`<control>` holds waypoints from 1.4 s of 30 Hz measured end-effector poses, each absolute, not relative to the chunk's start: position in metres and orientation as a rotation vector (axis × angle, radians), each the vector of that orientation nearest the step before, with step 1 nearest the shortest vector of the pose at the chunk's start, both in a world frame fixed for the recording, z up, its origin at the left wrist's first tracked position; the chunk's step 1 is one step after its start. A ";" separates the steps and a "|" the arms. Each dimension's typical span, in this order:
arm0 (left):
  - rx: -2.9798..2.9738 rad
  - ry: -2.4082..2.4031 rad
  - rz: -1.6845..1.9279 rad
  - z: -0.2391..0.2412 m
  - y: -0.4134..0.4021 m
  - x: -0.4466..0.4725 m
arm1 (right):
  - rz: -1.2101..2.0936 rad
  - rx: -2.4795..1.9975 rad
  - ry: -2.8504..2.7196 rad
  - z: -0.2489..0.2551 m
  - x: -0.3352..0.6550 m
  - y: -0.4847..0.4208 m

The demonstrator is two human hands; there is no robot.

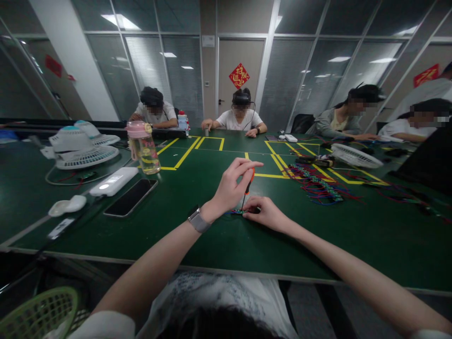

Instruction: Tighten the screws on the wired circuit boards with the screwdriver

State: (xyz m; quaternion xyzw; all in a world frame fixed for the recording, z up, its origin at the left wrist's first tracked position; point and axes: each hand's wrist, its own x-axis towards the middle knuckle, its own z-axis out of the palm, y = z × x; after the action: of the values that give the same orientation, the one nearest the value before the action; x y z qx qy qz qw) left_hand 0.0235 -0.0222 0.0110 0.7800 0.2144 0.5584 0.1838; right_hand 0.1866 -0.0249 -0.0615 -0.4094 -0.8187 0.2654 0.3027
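Screwdriver (247, 188), orange and black, stands nearly upright ahead of the wearer's body, its handle leaning slightly to the right and its shaft pointing down at a small circuit board (240, 212) on the green table (197, 254). Governing relation: the tool's long axis meets the board's steeply; the board appears to lie crosswise, left to right, its wires at the left end. Whether the tip is seated on a screw is too small to tell.

Left hand (233, 184): above and just left of the board, fingers bent about the handle, which they grip; exact thumb placement is hidden. Right hand (266, 214): low on the table, thumb and fingertips pinched together at the board's right end, making it the nearer hand to the board. A bundle of wired boards (323, 183) lies farther right, well apart from both hands.
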 end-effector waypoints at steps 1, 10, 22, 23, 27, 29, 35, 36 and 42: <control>2.158 0.569 1.534 0.011 -0.022 0.024 | 0.714 -1.085 -2.175 -0.061 0.187 -0.024; 2.203 0.749 1.749 0.010 -0.022 0.022 | 0.686 -1.090 -2.155 -0.061 0.185 -0.027; 2.003 0.704 1.666 0.003 -0.012 0.021 | 0.664 -1.061 -2.138 -0.066 0.184 -0.028; 2.045 0.732 1.681 0.003 -0.013 0.020 | 0.659 -1.060 -2.140 -0.066 0.184 -0.027; 2.091 0.649 1.627 0.006 -0.019 0.020 | 0.649 -1.048 -2.157 -0.067 0.184 -0.027; 2.003 0.554 1.554 0.006 -0.021 0.022 | 0.640 -1.049 -2.164 -0.067 0.184 -0.026; 2.036 0.687 1.683 0.006 -0.020 0.021 | 0.611 -1.074 -2.162 -0.068 0.184 -0.028; 2.085 0.718 1.715 0.007 -0.021 0.021 | 0.605 -1.082 -2.162 -0.067 0.183 -0.028; 2.048 0.570 1.616 0.006 -0.024 0.022 | 0.589 -1.084 -2.200 -0.062 0.183 -0.032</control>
State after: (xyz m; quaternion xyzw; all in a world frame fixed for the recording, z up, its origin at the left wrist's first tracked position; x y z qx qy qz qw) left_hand 0.0223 -0.0243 0.0060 0.7458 0.2074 0.5885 0.2334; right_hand 0.1825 -0.0322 -0.0615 -0.4095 -0.8306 0.2226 0.3047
